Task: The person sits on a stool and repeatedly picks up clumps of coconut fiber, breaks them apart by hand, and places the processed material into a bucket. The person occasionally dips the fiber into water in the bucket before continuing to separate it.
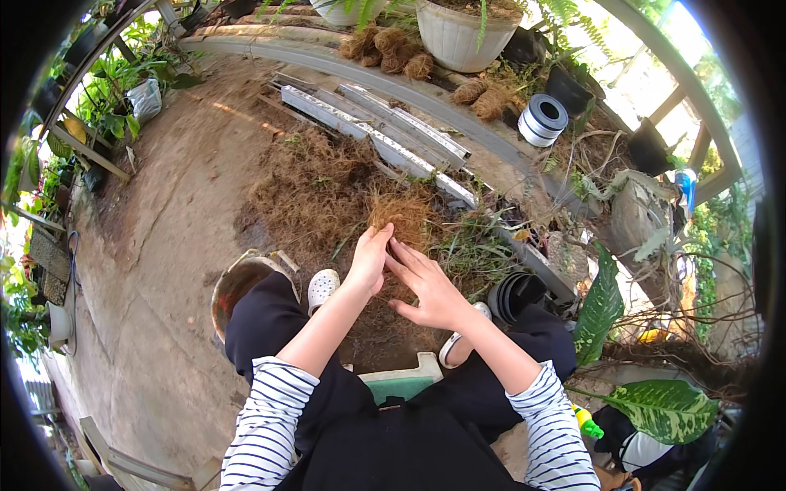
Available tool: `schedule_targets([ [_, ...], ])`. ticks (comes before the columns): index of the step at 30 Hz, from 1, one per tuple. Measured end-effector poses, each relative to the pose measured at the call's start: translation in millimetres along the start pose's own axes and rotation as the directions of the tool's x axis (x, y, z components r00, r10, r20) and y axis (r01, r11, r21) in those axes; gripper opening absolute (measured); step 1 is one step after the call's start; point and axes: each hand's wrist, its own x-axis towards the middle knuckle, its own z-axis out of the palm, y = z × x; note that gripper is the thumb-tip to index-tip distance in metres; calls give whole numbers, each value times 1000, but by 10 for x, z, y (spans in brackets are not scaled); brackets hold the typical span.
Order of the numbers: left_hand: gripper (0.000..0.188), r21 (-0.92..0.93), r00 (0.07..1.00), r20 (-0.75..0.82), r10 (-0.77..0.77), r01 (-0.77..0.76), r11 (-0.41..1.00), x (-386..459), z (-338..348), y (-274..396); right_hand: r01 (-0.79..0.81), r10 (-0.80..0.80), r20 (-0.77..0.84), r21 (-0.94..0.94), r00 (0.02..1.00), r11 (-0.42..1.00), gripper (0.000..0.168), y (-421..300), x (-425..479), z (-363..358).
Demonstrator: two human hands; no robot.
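Observation:
My left hand and my right hand meet near their fingertips, just in front of a tuft of brown coconut fibre. Whether the fingers hold some of the fibre cannot be told. Beneath and beyond them a wide heap of loose brown fibre lies on the ground. Green grass clippings lie at the heap's right side. Bundled balls of fibre rest farther off, beside a large white plant pot.
Metal channels lie beyond the heap. A round tub stands by my left knee, black nested pots by my right. A white-and-black stack of pots stands at the upper right. Broad variegated leaves reach in on the right.

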Motion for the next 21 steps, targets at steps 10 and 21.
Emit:
schedule_targets([
  [10,31,-58,997,27,-68,70,996,70,-96,-127,-27,29,-396,11,918,1000,30,180,-4,-116],
  [21,21,67,987,89,-132,127,990,21,51,212,-63,65,-270,15,961,998,54,317,255,-11],
])
